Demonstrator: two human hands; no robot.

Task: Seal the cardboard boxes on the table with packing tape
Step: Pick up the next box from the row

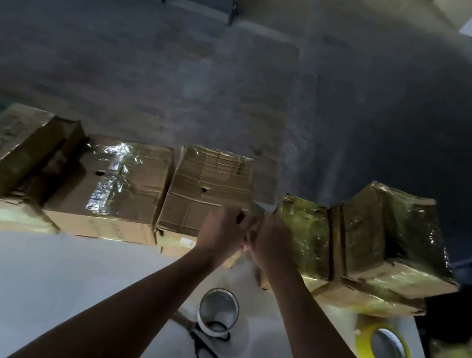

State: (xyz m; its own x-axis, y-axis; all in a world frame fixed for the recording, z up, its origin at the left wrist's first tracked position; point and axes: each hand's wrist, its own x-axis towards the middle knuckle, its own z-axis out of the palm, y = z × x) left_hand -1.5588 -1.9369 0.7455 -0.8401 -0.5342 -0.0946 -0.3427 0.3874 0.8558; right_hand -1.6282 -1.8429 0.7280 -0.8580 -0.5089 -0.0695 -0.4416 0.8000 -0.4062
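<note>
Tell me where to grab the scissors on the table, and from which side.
Take the scissors by the black handle loops, reaching in from the near right. The blades point away to the far left, so the handles face you. The nearer loop lies free on the table. The other loop sits against the white tape roll, so hook the nearer loop first.

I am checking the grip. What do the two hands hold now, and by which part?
The left hand and right hand seem to pinch a small pale strip, probably tape, between them; which part cannot be told.
</note>
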